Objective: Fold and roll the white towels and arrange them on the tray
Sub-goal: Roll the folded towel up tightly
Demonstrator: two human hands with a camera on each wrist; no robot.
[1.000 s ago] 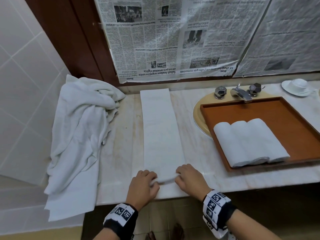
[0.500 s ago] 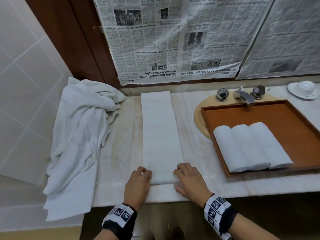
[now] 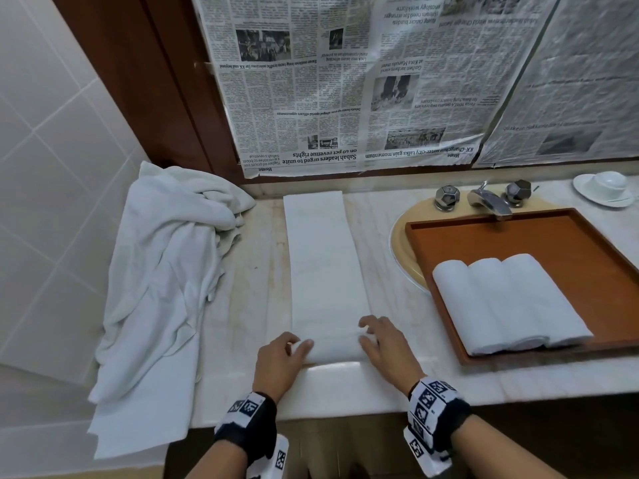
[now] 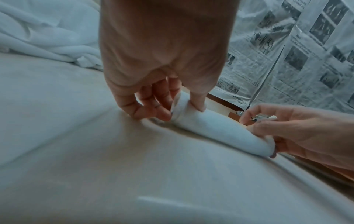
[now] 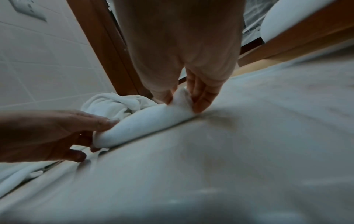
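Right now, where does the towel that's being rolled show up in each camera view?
Head: folded towel at centre, rolled end near the counter edge between both hands.
Left wrist: its roll centre-right, below the left hand.
Right wrist: roll left of centre, below the right hand.
Shared landmark: towel heap.

Tray point(image 3: 608, 236) cut off at right edge; countertop point(image 5: 249, 166) blurred in both wrist views.

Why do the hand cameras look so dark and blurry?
Left wrist view: dim, bluish, countertop smeared, one glare streak. Right wrist view: the same dimness, dark bottom edge, soft towel roll. Head view: brighter and sharper, but edges bend near the tray.
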